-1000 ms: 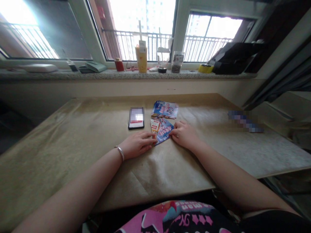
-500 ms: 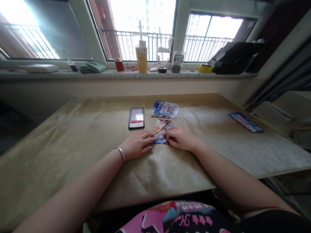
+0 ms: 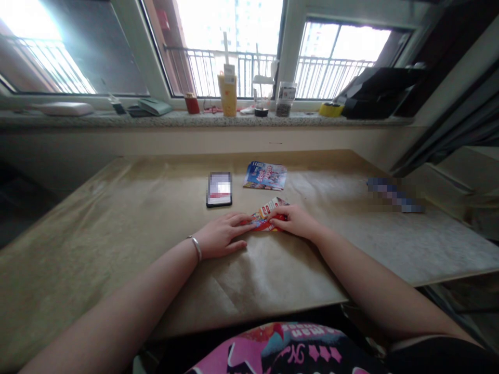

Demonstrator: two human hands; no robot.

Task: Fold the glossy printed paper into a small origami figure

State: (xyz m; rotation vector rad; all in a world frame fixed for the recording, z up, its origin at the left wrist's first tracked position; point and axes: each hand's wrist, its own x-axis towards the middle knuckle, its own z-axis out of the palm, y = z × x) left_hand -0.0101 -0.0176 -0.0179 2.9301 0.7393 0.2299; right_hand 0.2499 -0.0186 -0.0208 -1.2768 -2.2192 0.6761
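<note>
A colourful printed paper flyer (image 3: 268, 209), partly folded, lies on the table in front of me, its red and white faces showing. My left hand (image 3: 222, 235) rests flat with fingers stretched out, the fingertips pressing the flyer's left part. From the right, my right hand (image 3: 295, 221) has its fingers closed on the flyer's right part and covers some of it. Just beyond is a stack of blue printed flyers (image 3: 267, 175). A phone (image 3: 219, 197) lies to the left of that stack, its screen pixelated.
The table (image 3: 156, 208) has a tan cover. At its right side lies a pixelated bluish strip (image 3: 393, 195). On the window sill (image 3: 156, 120) behind stand a tall yellow cup (image 3: 228, 96), a red jar (image 3: 192, 104), a clear container (image 3: 286, 98) and a yellow tape roll (image 3: 330, 109).
The flyer has been turned or folded so that red faces show where blue ones were. My right hand has shifted slightly right; my left hand has stayed nearly still, its thumb spread a little.
</note>
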